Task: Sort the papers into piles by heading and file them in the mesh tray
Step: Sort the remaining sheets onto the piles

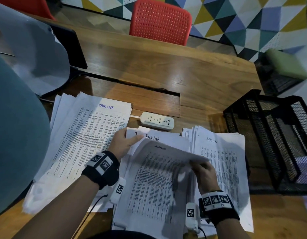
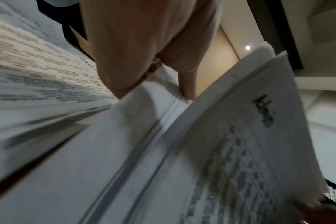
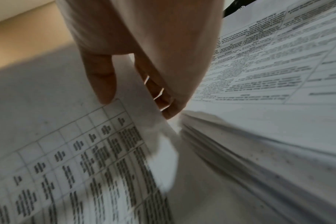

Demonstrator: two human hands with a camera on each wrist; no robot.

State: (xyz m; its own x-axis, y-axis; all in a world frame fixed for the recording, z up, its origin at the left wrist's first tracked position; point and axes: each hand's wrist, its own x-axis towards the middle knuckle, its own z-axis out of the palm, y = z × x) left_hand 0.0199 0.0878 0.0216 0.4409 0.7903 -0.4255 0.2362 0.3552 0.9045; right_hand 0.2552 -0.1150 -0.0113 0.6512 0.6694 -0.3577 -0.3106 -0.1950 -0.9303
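Three lots of printed papers lie on the wooden table (image 1: 183,80). A pile headed "Task List" (image 1: 90,135) is at the left and a pile headed "Admin" (image 1: 223,163) at the right. Between them is a mixed stack (image 1: 152,138) with a "Task list" sheet showing. My left hand (image 1: 130,138) (image 2: 173,84) holds that stack's far left corner, thumb on top. My right hand (image 1: 199,165) (image 3: 136,104) pinches the right edge of an "Admin" sheet (image 1: 159,163) (image 3: 125,136) (image 2: 249,136), lifted and curling above the stack. The black mesh tray (image 1: 270,135) stands right of the Admin pile.
A white power strip (image 1: 157,120) lies just beyond the middle stack. A red chair (image 1: 159,21) stands behind the table. A dark screen (image 1: 70,47) is at the far left. Another black mesh holder (image 1: 278,83) with a green object sits at the back right.
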